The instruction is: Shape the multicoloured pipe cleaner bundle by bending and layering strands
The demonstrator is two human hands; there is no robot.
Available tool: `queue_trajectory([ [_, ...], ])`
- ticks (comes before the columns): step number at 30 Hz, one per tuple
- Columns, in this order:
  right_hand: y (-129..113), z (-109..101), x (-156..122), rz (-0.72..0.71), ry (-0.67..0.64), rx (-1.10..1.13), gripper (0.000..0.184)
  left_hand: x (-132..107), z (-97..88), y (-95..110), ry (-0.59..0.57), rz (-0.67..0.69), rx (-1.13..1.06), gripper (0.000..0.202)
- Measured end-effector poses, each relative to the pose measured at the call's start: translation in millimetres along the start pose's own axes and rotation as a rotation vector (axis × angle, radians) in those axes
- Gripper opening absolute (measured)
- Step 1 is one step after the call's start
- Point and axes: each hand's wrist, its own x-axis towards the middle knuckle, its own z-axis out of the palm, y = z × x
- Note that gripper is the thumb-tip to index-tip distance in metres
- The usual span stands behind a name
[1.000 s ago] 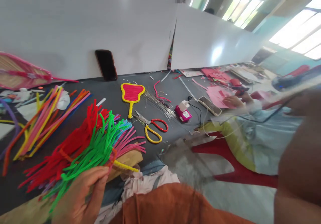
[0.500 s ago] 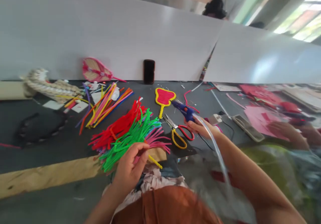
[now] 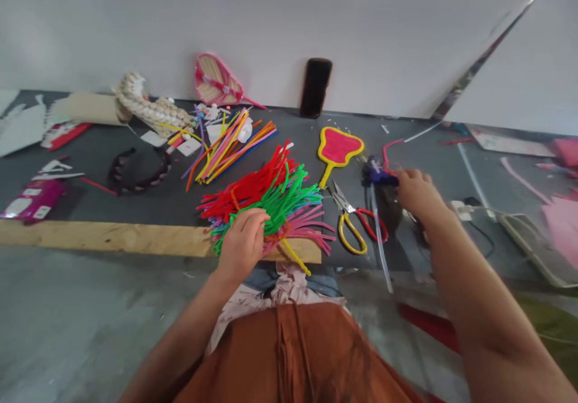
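Note:
My left hand [image 3: 242, 243] is closed around the near end of a bundle of pipe cleaners [image 3: 271, 201], red, green and pink, lying at the table's front edge. My right hand [image 3: 418, 192] is closed on a blue glue gun [image 3: 377, 177] with a clear glue stick [image 3: 380, 240] trailing back from it; the gun rests low over the dark tabletop right of the scissors. A yellow-rimmed pink paddle shape [image 3: 336, 147] lies just behind the scissors [image 3: 354, 222].
A second loose pile of coloured pipe cleaners [image 3: 228, 147] lies further back. A black phone [image 3: 315, 87] leans on the white board. A pink fan [image 3: 217, 84], a shell-like piece [image 3: 149, 108], a dark headband [image 3: 138, 171] and paper scraps are at left. A charger and cable [image 3: 469, 210] lie at right.
The view swung left and down. My right hand came in from the right with the glue gun and lowered it to the table beside the scissors. My left hand kept its hold on the bundle.

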Motion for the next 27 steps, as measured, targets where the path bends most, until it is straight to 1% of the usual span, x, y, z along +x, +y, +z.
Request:
queue_trajectory([
  [2,-15,-7,-10,-0.054,0.042,-0.031,0.044,-5,6.6,-3,-0.051,0.020,0.031,0.025],
  [3,-27,-9,-18,-0.122,0.071,-0.030,0.044,-8,10.3,-4,-0.082,0.032,0.052,0.027],
  [5,-63,-6,-38,-0.421,0.226,0.057,0.039,-13,17.9,-4,-0.144,0.058,0.118,0.030],
  [6,-83,0,-51,-0.584,0.254,0.144,0.038,-15,21.2,-4,-0.175,0.060,0.157,0.033],
  [7,-104,8,-63,-0.714,0.230,0.217,0.038,-18,24.1,-3,-0.204,0.053,0.193,0.036],
  [8,-124,17,-74,-0.807,0.193,0.265,0.038,-20,26.4,-3,-0.236,0.047,0.226,0.040],
  [9,-141,28,-85,-0.857,0.174,0.302,0.037,-22,28.0,-3,-0.267,0.045,0.254,0.042],
  [11,-166,47,-100,-0.859,0.173,0.336,0.038,-25,29.6,-3,-0.317,0.055,0.294,0.045],
  [13,-178,62,-105,-0.808,0.181,0.349,0.038,-26,29.6,-2,-0.347,0.074,0.316,0.047],
  [17,-176,77,-97,-0.773,0.162,0.311,0.041,-27,27.5,-2,-0.394,0.085,0.342,0.055],
  [21,-171,86,-86,-0.775,0.075,0.197,0.042,-28,24.9,-1,-0.420,0.087,0.345,0.062],
  [23,-170,88,-83,-0.789,0.039,0.182,0.041,-28,23.9,-2,-0.435,0.079,0.342,0.063],
  [27,-172,91,-82,-0.789,0.053,0.177,0.038,-25,24.3,-2,-0.469,0.053,0.328,0.065],
])
